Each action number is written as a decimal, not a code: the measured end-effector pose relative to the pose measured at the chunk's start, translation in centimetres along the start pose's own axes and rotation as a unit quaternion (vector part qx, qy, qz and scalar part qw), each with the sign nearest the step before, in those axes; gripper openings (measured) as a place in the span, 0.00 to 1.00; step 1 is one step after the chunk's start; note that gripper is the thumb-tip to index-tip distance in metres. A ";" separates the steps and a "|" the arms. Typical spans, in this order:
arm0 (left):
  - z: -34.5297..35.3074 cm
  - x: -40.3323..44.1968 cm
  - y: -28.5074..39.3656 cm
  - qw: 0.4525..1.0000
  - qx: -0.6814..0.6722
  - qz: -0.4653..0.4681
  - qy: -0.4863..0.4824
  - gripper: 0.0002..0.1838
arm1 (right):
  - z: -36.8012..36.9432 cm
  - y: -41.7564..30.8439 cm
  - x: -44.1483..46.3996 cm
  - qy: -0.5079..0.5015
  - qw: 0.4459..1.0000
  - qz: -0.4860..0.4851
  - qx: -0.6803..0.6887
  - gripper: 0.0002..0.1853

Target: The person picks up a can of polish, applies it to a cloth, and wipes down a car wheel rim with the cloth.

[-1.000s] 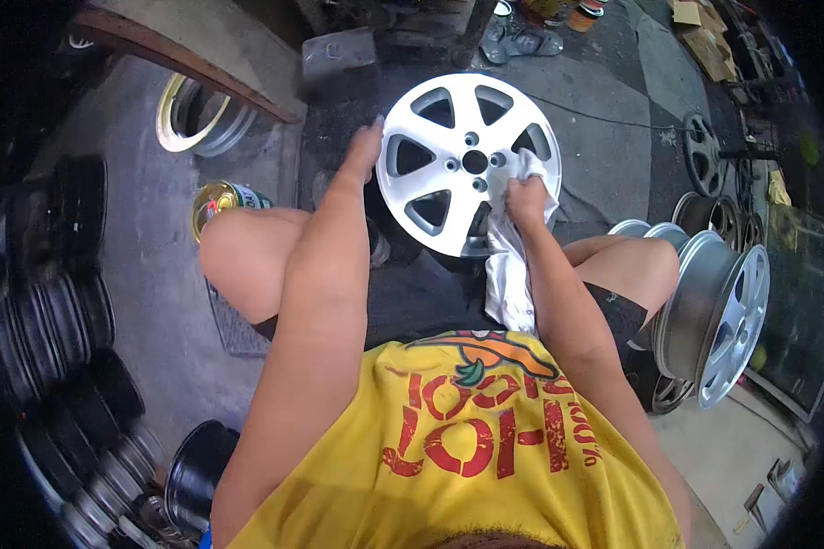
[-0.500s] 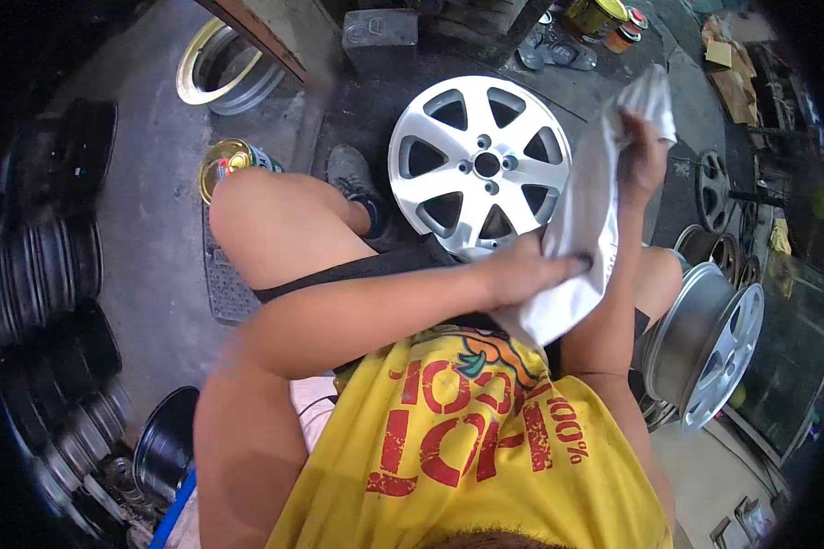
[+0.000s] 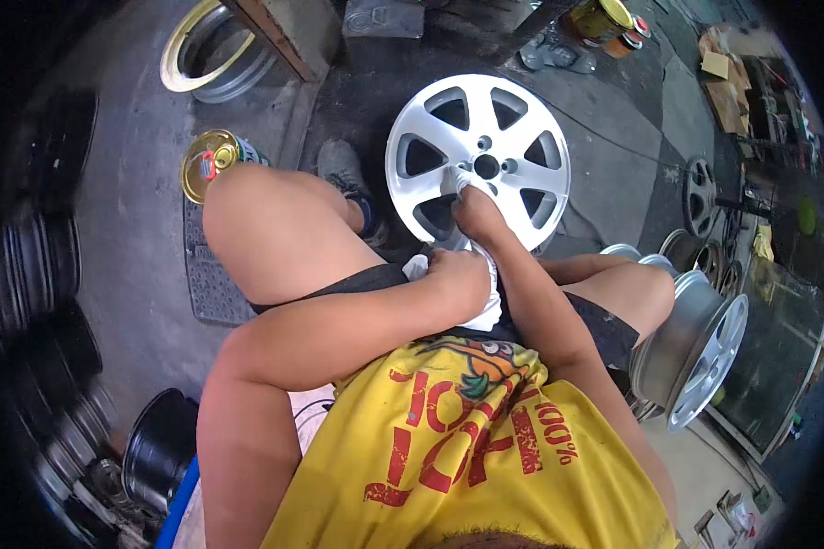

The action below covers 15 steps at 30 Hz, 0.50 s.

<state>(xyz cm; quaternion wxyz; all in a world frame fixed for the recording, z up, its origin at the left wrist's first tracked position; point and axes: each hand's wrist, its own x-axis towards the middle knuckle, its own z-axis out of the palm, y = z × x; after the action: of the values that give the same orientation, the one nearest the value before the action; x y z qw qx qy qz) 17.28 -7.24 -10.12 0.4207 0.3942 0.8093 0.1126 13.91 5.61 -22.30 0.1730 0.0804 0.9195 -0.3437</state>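
A silver multi-spoke wheel rim (image 3: 533, 145) lies face up on the floor in front of my knees. My right hand (image 3: 479, 216) is closed on one end of a white cloth (image 3: 483, 317) and presses it against the spokes just left of the centre hole. Nearer my lap, my left hand (image 3: 460, 273) grips the lower part of the same cloth, with folds sticking out on both sides of the fist. The cloth's middle stretch is partly hidden by my hands.
Several silver rims (image 3: 708, 361) stand at my right knee. Dark rims (image 3: 46, 261) are stacked at the far left. A gold-lidded can (image 3: 212, 165) is beside my left knee, and a gold-edged rim (image 3: 181, 55) lies beyond it. Paint cans (image 3: 601, 20) stand at the back.
Both hands were on the rim, then held the cloth up between them at the right. Now they have come down and left, with the right hand's cloth end back on the rim.
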 end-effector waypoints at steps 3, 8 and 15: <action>0.5 0.0 -0.7 0.999 0.048 -0.015 0.011 0.17 | 0.8 -0.6 1.1 -0.049 0.997 0.056 -0.007 0.27; 1.2 0.1 -0.6 0.995 0.083 -0.028 0.057 0.16 | 1.4 0.3 1.4 -0.037 0.997 0.061 0.016 0.29; 2.2 0.4 0.0 0.986 0.132 -0.037 0.100 0.16 | 0.9 -0.6 0.6 -0.049 0.995 0.090 0.019 0.28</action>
<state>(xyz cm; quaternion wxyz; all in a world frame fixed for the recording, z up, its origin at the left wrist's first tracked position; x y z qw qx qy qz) 18.82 -7.32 -11.70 0.2860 0.4026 0.8691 0.0277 13.45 4.64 -22.78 0.2466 0.1495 0.8921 -0.3477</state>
